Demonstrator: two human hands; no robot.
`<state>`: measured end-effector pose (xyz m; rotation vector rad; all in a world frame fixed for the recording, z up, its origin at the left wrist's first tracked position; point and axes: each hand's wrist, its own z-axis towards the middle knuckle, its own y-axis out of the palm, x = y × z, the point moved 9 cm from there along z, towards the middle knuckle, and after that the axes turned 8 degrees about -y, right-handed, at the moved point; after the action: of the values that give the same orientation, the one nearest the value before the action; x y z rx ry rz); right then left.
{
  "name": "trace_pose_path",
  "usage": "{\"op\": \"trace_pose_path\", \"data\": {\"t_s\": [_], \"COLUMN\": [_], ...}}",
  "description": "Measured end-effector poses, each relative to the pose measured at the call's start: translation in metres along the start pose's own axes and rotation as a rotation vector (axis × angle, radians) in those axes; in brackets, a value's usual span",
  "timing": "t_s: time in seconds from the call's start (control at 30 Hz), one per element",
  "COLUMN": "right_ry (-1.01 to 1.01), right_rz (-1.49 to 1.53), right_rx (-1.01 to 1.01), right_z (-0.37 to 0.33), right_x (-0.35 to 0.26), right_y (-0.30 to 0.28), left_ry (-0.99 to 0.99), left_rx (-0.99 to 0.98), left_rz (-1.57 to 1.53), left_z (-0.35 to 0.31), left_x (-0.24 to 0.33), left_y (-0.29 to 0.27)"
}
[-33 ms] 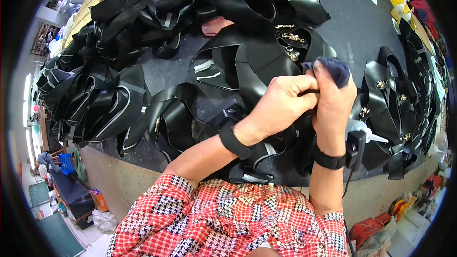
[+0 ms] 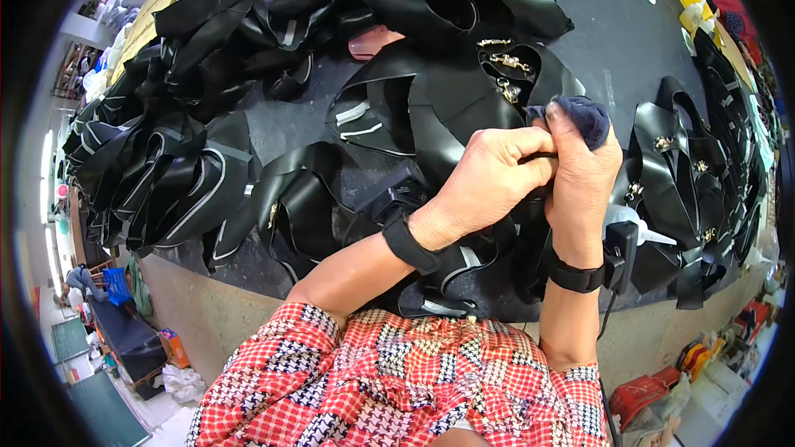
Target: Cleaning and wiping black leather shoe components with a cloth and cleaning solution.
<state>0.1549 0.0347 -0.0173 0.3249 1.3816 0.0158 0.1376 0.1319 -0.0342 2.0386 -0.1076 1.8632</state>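
A dark blue cloth (image 2: 584, 116) was pinched in the closed right hand (image 2: 580, 186), above the fingertips. A thin black strap (image 2: 530, 157), limp, light and glossy, likely slippery, was gripped by the closed left hand (image 2: 489, 182); best taken near its edge.

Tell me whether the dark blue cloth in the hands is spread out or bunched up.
Bunched up. The dark blue cloth sits as a small wad at the fingertips of the right hand, with the left hand closed against it.

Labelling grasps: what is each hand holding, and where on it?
Right hand pinches a dark blue cloth at its lower edge, fingertips wrapped in it. Left hand grips a black leather piece; its hold point is hidden.
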Motion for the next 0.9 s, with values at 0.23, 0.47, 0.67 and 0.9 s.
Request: {"op": "trace_pose_path", "data": {"t_s": [0.23,0.47,0.67,0.9], "right_ry": [0.119,-0.103,-0.122,-0.104], "right_rz": [0.387,-0.039,0.007,-0.029], "right_rx": [0.113,-0.307,-0.169,0.0], "right_z": [0.008,0.003,0.002,0.003], "right_x": [0.006,-0.015,-0.004,0.008], "right_y": [-0.02,0.013,0.008,-0.003], "left_ry": [-0.219,-0.169,-0.152,-0.096], "left_rx": [0.026,0.007,0.094,0.129], "left_rz": [-0.329,-0.282,-0.23,-0.112], "left_z": [0.007,0.009,0.005,0.007], "left_x": [-0.012,0.001,-0.003,-0.005], "left_y": [-0.021,-0.021,-0.018,-0.007]}}
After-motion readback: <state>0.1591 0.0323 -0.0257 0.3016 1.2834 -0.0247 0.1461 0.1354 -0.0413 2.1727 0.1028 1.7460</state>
